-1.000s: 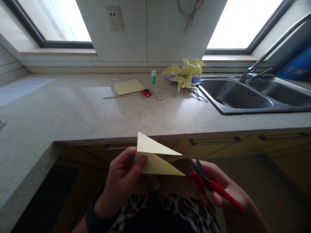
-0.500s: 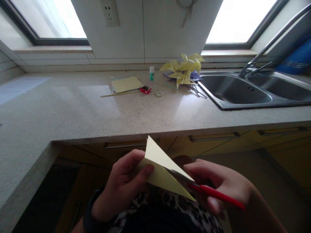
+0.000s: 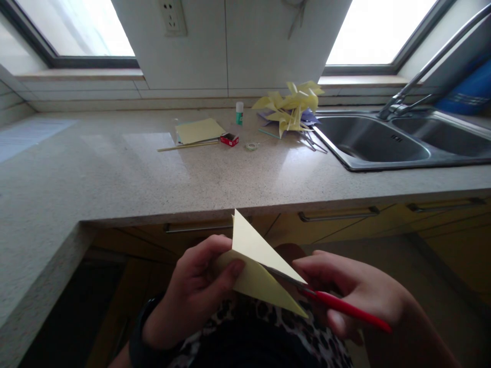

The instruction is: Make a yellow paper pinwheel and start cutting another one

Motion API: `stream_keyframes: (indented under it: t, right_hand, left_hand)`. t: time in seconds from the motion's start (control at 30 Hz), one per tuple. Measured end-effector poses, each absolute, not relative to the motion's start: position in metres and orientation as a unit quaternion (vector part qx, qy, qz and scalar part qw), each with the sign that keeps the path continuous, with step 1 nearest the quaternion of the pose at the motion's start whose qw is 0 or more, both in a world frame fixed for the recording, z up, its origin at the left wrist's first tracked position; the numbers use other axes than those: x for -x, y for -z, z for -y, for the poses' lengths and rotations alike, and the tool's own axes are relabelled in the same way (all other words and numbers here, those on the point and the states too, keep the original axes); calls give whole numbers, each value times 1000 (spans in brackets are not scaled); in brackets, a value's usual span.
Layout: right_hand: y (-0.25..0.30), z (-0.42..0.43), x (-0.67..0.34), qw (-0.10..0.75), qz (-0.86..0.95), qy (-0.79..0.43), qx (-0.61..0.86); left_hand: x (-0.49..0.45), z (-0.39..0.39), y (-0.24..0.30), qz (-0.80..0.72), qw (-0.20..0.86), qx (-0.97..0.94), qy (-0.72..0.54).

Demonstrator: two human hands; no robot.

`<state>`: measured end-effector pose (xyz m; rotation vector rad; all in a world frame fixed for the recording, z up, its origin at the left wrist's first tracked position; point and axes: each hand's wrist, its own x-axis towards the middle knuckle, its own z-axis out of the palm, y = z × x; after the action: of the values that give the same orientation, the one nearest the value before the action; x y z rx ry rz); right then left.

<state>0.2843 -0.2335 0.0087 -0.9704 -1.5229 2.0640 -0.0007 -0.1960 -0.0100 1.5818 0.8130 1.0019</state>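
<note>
Yellow paper (image 3: 263, 287): sits pinched in the left hand (image 3: 195, 283) before the counter (image 3: 192, 189), tapers toward the right hand (image 3: 356, 289) and its gripped red-handled scissors (image 3: 347, 310); seems to have blades (image 3: 284, 277) between its two flaps (image 3: 259, 248).

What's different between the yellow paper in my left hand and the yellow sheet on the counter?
The held paper splits into two pointed flaps; the counter sheet looks four-sided. The held paper is tilted in your left hand; the counter sheet lies flat. Red-handled scissors reach between the held paper's flaps; a red box sits by the counter sheet. Both are pale yellow.
</note>
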Motion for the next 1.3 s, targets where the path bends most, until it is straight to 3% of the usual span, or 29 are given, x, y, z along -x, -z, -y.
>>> stream_keyframes:
  t: [0.7,0.9,1.1,1.3]
  right_hand:
    - [-11,228,-273,195,509,-758,359]
    - [-12,229,-273,199,519,-748,364]
    - [-9,229,-272,181,498,-768,361]
    - [-9,227,-271,198,508,-756,363]
  left_hand:
    - [-3,197,3,-324,538,-681,-375]
    - [-7,202,0,-300,601,-608,-423]
    - [-6,196,-4,-315,498,-694,-413]
    - [-8,196,-4,-337,503,-675,-422]
